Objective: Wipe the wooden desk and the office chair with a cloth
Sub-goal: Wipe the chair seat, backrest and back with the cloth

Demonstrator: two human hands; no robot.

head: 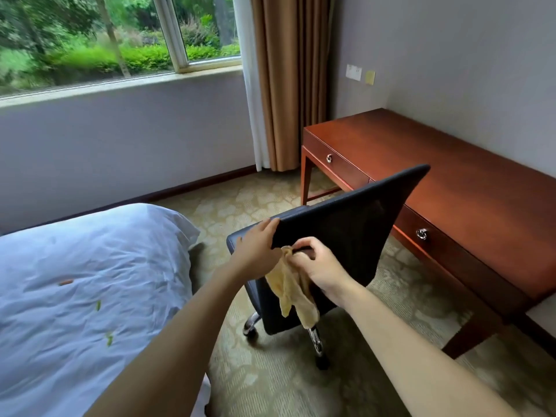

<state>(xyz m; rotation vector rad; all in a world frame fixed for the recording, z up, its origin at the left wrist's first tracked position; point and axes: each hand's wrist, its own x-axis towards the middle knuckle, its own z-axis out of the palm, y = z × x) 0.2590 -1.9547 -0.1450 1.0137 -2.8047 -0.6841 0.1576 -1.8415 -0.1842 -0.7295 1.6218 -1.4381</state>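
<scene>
Two hands: both at the office chair backrest's upper corner.
Left hand: fingers curled over the top edge, gripping it.
Right hand: clenched on the cloth, bunched under the fingertips (the rest hangs down).
Wooden desk: just beyond the chair.

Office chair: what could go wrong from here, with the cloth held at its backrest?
1. The office chair stands on casters, and only the left hand holds it. A hard wipe may roll it into the wooden desk close beside it.
2. The cloth hangs loosely from the right hand, so it may slip out.
</scene>
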